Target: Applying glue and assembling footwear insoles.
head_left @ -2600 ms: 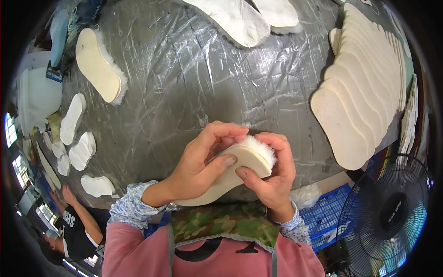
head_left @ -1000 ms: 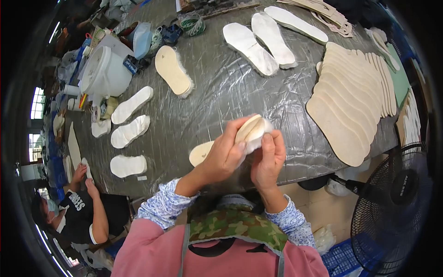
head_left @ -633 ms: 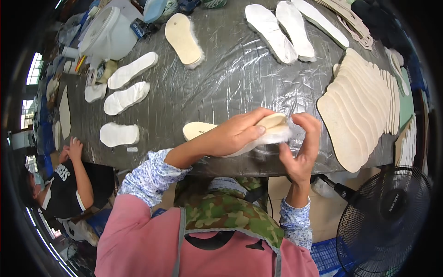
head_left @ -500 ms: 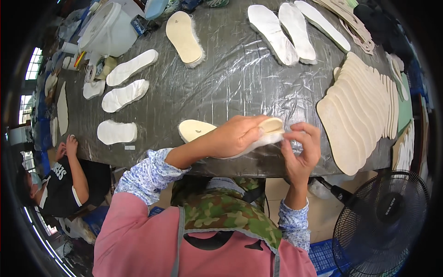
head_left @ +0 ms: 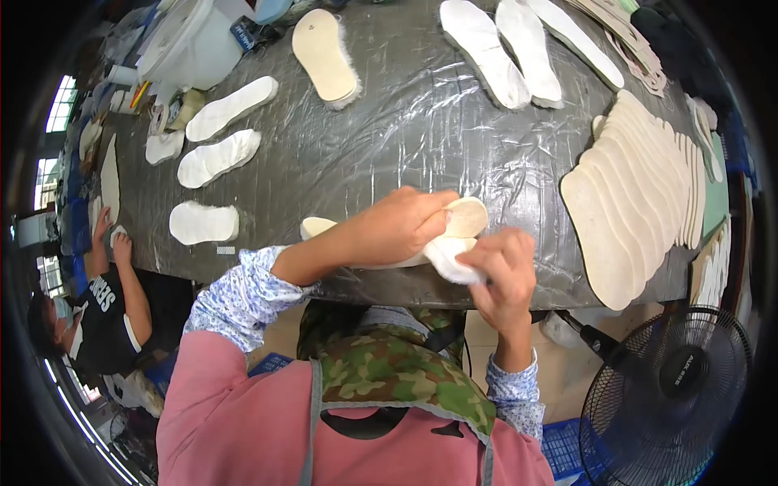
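Above the near edge of the table, my left hand point(head_left: 395, 225) is closed around the middle of a cream insole point(head_left: 468, 217). One rounded end of the insole sticks out to the right of my fingers, and its other end shows left of my wrist. My right hand point(head_left: 506, 274) pinches the white fluffy lining point(head_left: 446, 257), which is folded down and apart from the cream board at this end. Under my left hand and forearm, the insole's middle is hidden.
A fanned stack of cream insole boards point(head_left: 632, 202) lies at the right. White insoles point(head_left: 204, 223) lie at the left, and more point(head_left: 531, 49) at the far side. One cream fluffy-edged insole point(head_left: 324, 57) lies far off. A fan point(head_left: 673, 381) stands near right; a co-worker point(head_left: 109, 308) sits left.
My right hand has moved down and left and now pinches the lining, pulling it away from the board. The lining was close against the board before. My left hand keeps its hold.
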The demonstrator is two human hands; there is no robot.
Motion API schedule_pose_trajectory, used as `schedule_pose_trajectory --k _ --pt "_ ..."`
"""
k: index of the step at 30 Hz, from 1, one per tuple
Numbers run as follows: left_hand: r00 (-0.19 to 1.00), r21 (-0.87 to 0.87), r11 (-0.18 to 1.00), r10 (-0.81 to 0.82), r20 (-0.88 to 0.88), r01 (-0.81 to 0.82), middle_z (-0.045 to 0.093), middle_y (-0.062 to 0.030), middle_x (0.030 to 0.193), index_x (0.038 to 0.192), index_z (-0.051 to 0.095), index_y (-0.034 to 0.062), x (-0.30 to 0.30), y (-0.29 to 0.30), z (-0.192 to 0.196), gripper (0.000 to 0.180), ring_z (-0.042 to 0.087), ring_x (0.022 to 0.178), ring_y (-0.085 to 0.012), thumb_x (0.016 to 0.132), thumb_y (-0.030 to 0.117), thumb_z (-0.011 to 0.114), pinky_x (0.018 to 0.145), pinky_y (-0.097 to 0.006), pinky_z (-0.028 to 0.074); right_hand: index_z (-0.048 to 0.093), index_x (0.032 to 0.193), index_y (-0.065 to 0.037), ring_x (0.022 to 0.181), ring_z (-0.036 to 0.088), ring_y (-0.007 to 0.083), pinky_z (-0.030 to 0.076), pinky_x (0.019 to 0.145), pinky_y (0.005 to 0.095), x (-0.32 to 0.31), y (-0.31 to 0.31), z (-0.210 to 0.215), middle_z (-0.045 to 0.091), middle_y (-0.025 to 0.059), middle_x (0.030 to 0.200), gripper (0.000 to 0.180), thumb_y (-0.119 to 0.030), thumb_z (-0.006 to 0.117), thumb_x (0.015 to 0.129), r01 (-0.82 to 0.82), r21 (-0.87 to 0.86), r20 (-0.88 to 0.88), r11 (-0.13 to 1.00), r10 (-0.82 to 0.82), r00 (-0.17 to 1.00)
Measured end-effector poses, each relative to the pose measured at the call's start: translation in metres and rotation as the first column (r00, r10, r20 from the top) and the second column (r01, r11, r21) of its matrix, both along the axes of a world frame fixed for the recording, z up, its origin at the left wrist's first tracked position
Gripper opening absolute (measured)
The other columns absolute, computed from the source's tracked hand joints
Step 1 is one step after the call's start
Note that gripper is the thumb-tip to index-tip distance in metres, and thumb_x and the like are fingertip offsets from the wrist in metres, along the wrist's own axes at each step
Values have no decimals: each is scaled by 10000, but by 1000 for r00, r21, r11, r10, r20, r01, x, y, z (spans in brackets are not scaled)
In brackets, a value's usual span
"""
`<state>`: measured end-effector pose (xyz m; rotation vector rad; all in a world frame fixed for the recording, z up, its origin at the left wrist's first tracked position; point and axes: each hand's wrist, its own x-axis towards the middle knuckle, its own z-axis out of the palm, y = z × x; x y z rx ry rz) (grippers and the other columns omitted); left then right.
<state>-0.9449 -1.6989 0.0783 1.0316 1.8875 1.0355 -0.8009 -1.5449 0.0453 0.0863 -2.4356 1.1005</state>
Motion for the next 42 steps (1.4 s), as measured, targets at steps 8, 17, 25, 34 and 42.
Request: schedule_pose_trajectory --k 8,17,25,34,42 --pt "995 -126 992 -44 -89 33 606 -266 880 1147 510 3 2 -3 -9 304 598 801 -418 939 208 426 720 -443 439 693 835 -101 788 526 229 417 751 378 24 -13 -8 559 34 844 306 -26 669 540 -7 -137 -70 991 -3 998" --pt "813 -85 899 -345 469 430 510 -215 1268 1430 257 -22 -11 -26 -2 693 543 1088 -336 964 468 407 919 -386 413 679 887 -46 773 560 210 455 659 290 24 -2 -17 582 83 873 325 78 676 587 216 -305 23 927 -220 975" --pt "866 -210 942 -135 481 264 517 -196 1278 1381 351 43 -2 -72 -16 635 522 1162 -328 757 85 455 978 -381 397 669 924 -9 799 562 196 440 669 275 43 9 -22 593 95 884 302 79 662 636 303 -415 227 858 -225 948" --pt "771 -142 963 89 -630 -228 545 -151 1121 1198 562 97 35 -82 -49 510 516 1062 -321 709 -39 516 963 -433 349 696 1013 -28 786 576 226 476 681 299 47 -15 -23 596 111 885 419 101 656 616 341 -243 438 908 -211 874" --pt "674 39 995 -34 -738 93 551 75 1127 989 634 260 56 -87 -91 262 499 1037 -148 742 237 719 959 -406 335 749 869 -111 761 549 211 449 653 329 37 -6 -25 558 46 832 333 6 685 565 164 -200 297 966 -100 950"
